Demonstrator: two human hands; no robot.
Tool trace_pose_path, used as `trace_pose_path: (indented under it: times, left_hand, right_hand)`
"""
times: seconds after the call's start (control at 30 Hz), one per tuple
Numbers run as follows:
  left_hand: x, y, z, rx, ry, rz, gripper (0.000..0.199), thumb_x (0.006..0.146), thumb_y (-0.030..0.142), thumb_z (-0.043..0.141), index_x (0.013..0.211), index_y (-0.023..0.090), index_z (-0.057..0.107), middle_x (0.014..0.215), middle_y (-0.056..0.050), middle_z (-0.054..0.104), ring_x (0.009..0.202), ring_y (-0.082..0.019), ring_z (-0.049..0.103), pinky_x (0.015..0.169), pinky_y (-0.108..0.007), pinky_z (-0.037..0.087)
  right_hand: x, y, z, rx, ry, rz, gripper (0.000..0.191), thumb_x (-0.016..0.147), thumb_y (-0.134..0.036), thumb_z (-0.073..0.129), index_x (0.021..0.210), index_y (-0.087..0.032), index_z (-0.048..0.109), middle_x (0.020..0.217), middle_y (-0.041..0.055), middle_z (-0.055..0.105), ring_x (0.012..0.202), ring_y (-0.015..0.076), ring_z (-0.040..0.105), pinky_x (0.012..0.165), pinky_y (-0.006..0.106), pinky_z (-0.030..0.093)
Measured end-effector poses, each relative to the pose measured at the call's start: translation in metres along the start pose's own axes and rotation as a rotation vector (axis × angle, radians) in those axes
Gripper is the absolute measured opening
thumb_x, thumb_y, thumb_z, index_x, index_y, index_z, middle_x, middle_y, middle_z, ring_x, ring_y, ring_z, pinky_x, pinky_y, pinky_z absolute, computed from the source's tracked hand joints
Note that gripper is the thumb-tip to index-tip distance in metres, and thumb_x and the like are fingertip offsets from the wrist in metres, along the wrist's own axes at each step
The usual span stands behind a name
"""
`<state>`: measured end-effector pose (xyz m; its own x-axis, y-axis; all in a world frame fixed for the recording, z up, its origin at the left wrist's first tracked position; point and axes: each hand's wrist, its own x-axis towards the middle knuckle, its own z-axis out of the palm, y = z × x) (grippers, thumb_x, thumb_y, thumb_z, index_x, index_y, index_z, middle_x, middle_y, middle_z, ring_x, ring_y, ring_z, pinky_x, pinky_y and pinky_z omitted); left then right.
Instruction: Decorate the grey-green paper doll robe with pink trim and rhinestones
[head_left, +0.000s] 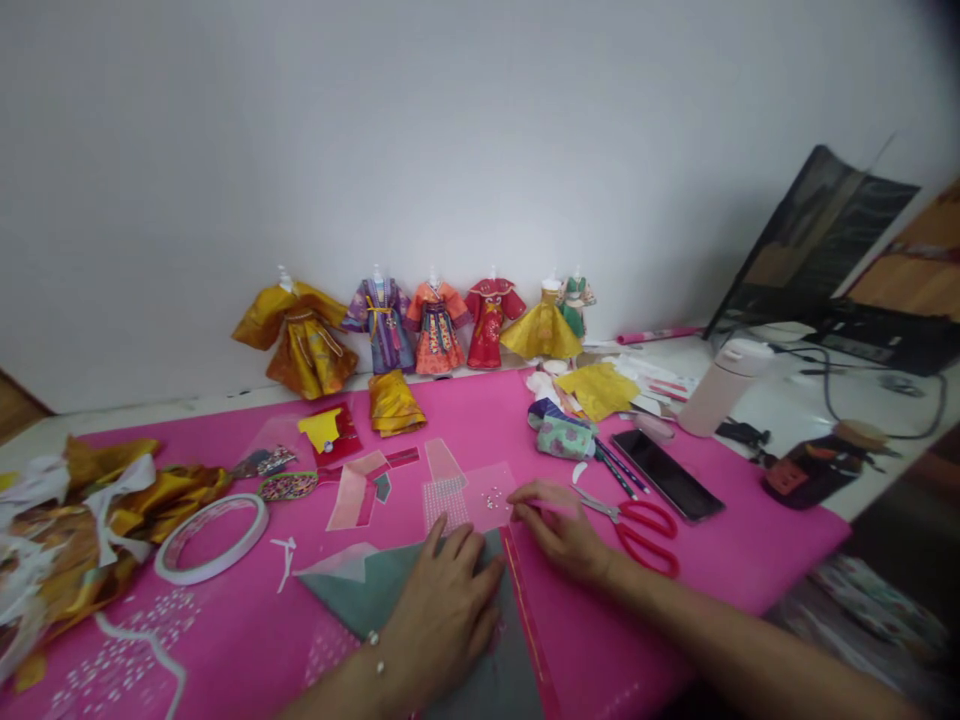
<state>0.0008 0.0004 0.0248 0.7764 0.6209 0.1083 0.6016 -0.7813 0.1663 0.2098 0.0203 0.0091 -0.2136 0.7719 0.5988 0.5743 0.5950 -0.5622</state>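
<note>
Where the left hand (454, 590) lies on the grey-green cloth (379, 575), its fingers are spread a little and press down without gripping, and the palm hides part of the cloth. The cloth runs out of view at the bottom, just under that hand. The right hand (559, 530) is curled, with its thumb and fingertips close together near the cloth's top corner. Its fingers hide the spot, so I can't tell if it has hold of something.

Between the two hands, a red strip (527, 615) with a thin gold line runs along the cloth's edge. Just past the fingertips, tiny pale bits (492, 498) sit on a see-through sheet (476, 480); they are too small to make out well. One side of the sheet has rows of little dots.

Right of the right hand are scissors (649, 535) with round red loops, and then a flat, shiny black phone (667, 475). Left of the left hand is a smooth white ring (214, 540) shaped like a roll of tape, beside a crumpled heap of shiny gold cloth (184, 490). Far past both hands, little dresses (439, 330) stand by the wall, some smooth, some patterned.
</note>
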Motion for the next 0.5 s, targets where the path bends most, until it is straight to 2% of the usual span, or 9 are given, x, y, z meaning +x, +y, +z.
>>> trace_pose_path:
  times: [0.07,0.13,0.23,0.37,0.5]
  left_hand:
    - [0.000,0.000,0.001,-0.002,0.007,0.006,0.039,0.086,0.040,0.054,0.123,0.026,0.053,0.116,-0.009,0.055,0.120,-0.030,0.043,0.107,-0.057,0.020]
    - [0.001,0.000,0.002,0.005,0.018,0.008,0.038,0.086,0.039,0.055,0.120,0.025,0.055,0.113,-0.009,0.056,0.119,-0.029,0.043,0.107,-0.057,0.019]
    - [0.002,0.001,0.003,0.023,0.030,0.013,0.035,0.086,0.039,0.055,0.118,0.024,0.056,0.112,-0.008,0.056,0.118,-0.029,0.043,0.107,-0.056,0.019]
    - [0.001,0.004,0.001,0.041,0.045,0.009,0.032,0.086,0.036,0.055,0.116,0.024,0.056,0.111,-0.007,0.056,0.117,-0.028,0.044,0.108,-0.054,0.019]
    - [0.001,0.006,-0.002,0.031,0.055,0.011,0.032,0.086,0.033,0.056,0.117,0.024,0.055,0.109,-0.007,0.056,0.115,-0.027,0.045,0.108,-0.053,0.019]
  right_hand:
    - [-0.001,-0.009,-0.012,-0.010,-0.045,-0.070,0.018,0.091,-0.021,0.044,0.091,-0.016,0.061,0.082,0.0069,0.066,0.077,0.0182,0.060,0.072,0.032,0.045]
    - [-0.008,-0.020,-0.024,-0.008,-0.121,-0.148,0.020,0.091,-0.020,0.042,0.094,-0.019,0.062,0.080,0.0049,0.066,0.074,0.0171,0.058,0.069,0.031,0.043]
    - [-0.028,-0.037,-0.036,-0.055,-0.317,-0.306,0.021,0.088,-0.025,0.042,0.097,-0.020,0.060,0.070,0.0028,0.061,0.065,0.0170,0.054,0.069,0.032,0.042]
    - [-0.057,-0.052,-0.031,-0.174,-0.575,-0.477,0.016,0.091,-0.022,0.041,0.095,-0.021,0.057,0.079,0.0034,0.066,0.076,0.0167,0.057,0.086,0.035,0.041]
    - [-0.071,-0.056,-0.019,-0.239,-0.623,-0.528,0.017,0.095,-0.022,0.040,0.091,-0.023,0.056,0.088,0.0021,0.068,0.087,0.0153,0.058,0.091,0.032,0.040]
